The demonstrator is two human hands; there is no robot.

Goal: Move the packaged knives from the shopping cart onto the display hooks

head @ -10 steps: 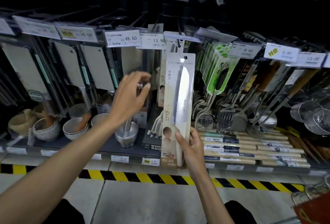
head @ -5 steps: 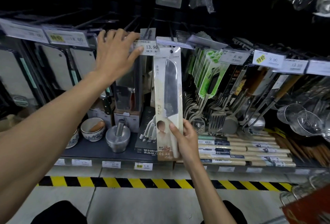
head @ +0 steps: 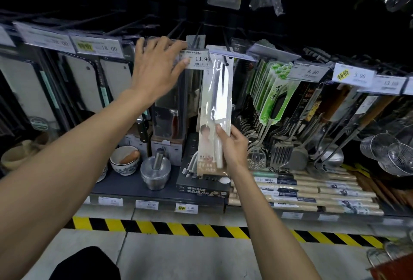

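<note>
Right hand [head: 232,145] grips the packaged knife [head: 214,105] by its lower end, thumb across the front, fingers curled behind. The pack stands upright against the display, top edge right at the hook [head: 224,40] beside the 13.90 price tag [head: 197,59]; whether the hang hole is on the hook, can't tell. Left hand [head: 156,69] is up there too, fingers lightly bent over the tag's top, thumb tip on its left edge, pinching it. The pack's foot hangs over a dark box [head: 201,188] at the front edge of the shelf [head: 121,187]. Shopping cart [head: 395,266] peeks in bottom right
</note>
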